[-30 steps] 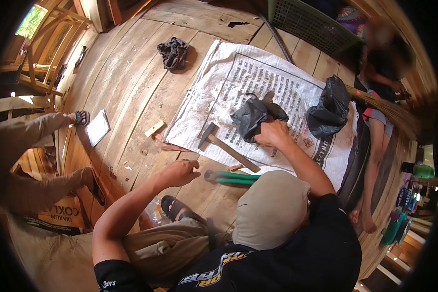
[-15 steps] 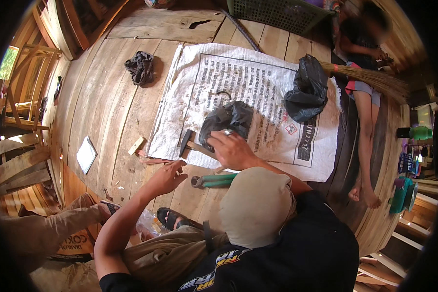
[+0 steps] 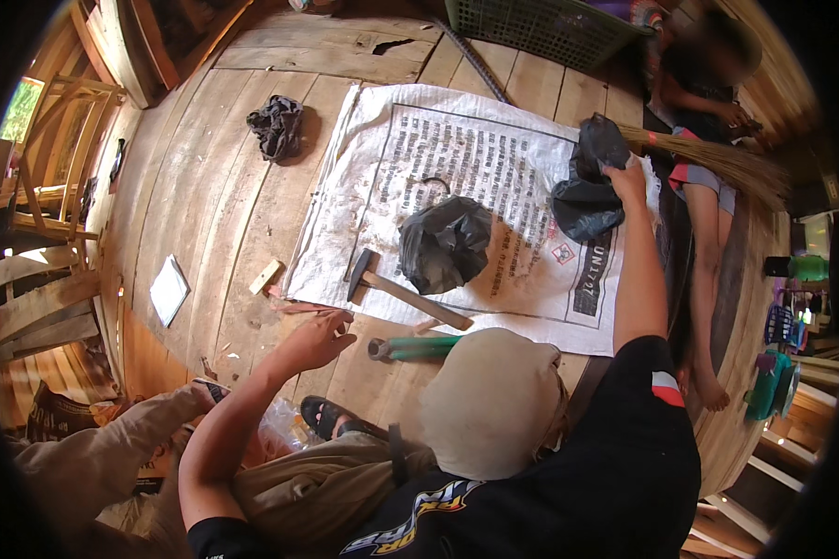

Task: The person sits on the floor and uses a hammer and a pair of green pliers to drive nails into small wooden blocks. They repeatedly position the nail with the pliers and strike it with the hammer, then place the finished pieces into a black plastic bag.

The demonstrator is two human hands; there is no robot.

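Note:
My right hand [image 3: 627,181] reaches to the far right and is closed on a black plastic bag [image 3: 589,207], which lies at the right side of a white woven sack [image 3: 345,200]. Near the middle of the sack sits another black plastic bag [image 3: 446,244], bulging and crumpled. A hammer [image 3: 410,300] with a wooden handle lies just in front of it. My left hand [image 3: 315,342] rests near the sack's front edge, fingers loosely bent and nothing seen in it. Close to its right is a green-handled tool [image 3: 410,348], partly hidden by the cap.
A dark crumpled cloth or bag [image 3: 276,128], a folded white paper [image 3: 169,291] and a small wood block [image 3: 267,277] lie on the plank floor. A broom [image 3: 708,156] and a seated person [image 3: 707,219] are at right. A green basket [image 3: 541,33] stands at the back.
My right hand has left the middle black bag and moved right to grip the other one. The hammer's handle now shows whole. My left hand has barely moved.

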